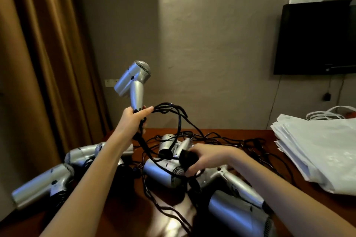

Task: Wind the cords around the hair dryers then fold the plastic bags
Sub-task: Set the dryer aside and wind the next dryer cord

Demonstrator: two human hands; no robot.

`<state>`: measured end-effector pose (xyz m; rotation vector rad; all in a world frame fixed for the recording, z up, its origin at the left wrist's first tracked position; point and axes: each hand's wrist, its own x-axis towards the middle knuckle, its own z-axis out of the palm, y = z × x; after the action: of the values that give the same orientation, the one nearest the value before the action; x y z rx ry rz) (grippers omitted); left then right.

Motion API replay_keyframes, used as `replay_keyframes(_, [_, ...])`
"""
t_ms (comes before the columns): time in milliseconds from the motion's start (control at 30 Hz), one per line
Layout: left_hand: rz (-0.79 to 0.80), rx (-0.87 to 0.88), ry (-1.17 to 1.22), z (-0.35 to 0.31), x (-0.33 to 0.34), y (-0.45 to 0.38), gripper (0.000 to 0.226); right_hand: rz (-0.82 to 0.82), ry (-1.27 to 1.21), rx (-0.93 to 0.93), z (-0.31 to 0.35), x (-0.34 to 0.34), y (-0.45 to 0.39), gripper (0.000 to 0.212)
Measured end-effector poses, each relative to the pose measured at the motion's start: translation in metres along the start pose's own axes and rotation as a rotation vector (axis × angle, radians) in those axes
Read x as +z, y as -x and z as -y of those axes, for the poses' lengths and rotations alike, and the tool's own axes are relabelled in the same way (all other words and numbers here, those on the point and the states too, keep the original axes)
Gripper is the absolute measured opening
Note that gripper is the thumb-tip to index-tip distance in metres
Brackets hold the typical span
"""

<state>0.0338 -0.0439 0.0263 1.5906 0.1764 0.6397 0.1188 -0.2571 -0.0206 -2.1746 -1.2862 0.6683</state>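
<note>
Cords [173,113] loop in a black tangle between our two hands, above the brown tabletop [227,134]. Our left hand [134,116] is raised and grips the lower end of the handle of a silver hair dryer [133,81], fingers curled round it where the cord leaves the handle; the dryer stands up above the hand, its barrel tilted down to the left. Our right hand [207,157] sits lower, just over the tabletop, and grasps a black plug [188,158] at its fingertips. Beneath and around it lie several more silver dryers [163,172] amid loose cord. A stack of white plastic bags [316,146] rests on the tabletop to the right, well apart from both hands.
</note>
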Motion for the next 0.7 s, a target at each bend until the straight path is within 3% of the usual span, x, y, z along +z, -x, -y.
replay_keyframes(67, [-0.009,0.029,-0.051,0.002,-0.009,-0.002,0.024,-0.166,0.044,-0.091,0.005,-0.012,0.000,0.018])
replay_keyframes(200, [-0.020,0.082,-0.074,0.003,-0.005,-0.003,0.029,-0.659,-0.030,-0.247,0.025,-0.053,0.007,0.029])
replay_keyframes(400, [-0.078,0.106,0.048,0.016,0.050,-0.005,0.020,-0.912,0.138,-0.280,0.038,-0.092,0.031,0.021])
replay_keyframes(467, [-0.083,0.094,0.037,0.031,0.071,-0.004,0.021,-0.872,0.250,-0.187,0.024,-0.092,0.039,0.024])
replay_keyframes(567, [-0.028,0.039,-0.028,0.060,0.100,0.001,0.039,-0.620,0.311,0.077,-0.015,-0.077,0.046,0.028])
replay_keyframes(633, [0.004,0.027,-0.073,0.075,0.116,0.006,0.033,-0.449,0.216,0.197,-0.036,-0.068,0.055,0.028])
replay_keyframes(700, [0.001,0.011,-0.119,0.089,0.128,0.009,0.026,-0.334,-0.081,0.207,-0.045,-0.064,0.066,0.044])
